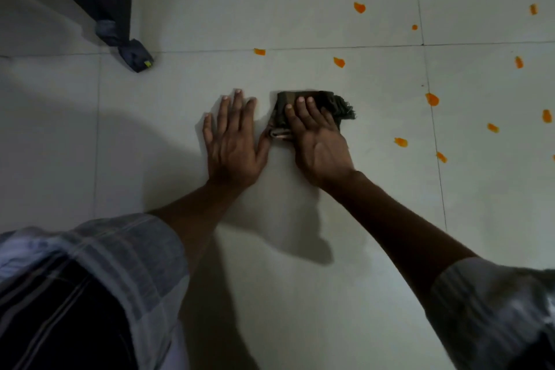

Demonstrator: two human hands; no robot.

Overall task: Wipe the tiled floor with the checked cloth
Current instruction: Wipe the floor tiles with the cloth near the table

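A small, dark, folded checked cloth [322, 99] with a frayed fringe on its right lies on the pale tiled floor [300, 294]. My right hand [318, 141] lies flat on top of it, fingers straight and pressing it down, and covers most of it. My left hand [232, 141] rests flat on the bare tile just left of the cloth, fingers spread, its thumb touching the cloth's near left corner.
Several orange smears [359, 7] dot the tiles ahead and to the right, one [401, 142] close to my right hand. A dark furniture leg [120, 0] with a wrapped foot [136, 55] stands at the upper left. My knee in checked fabric [90, 294] fills the lower left.
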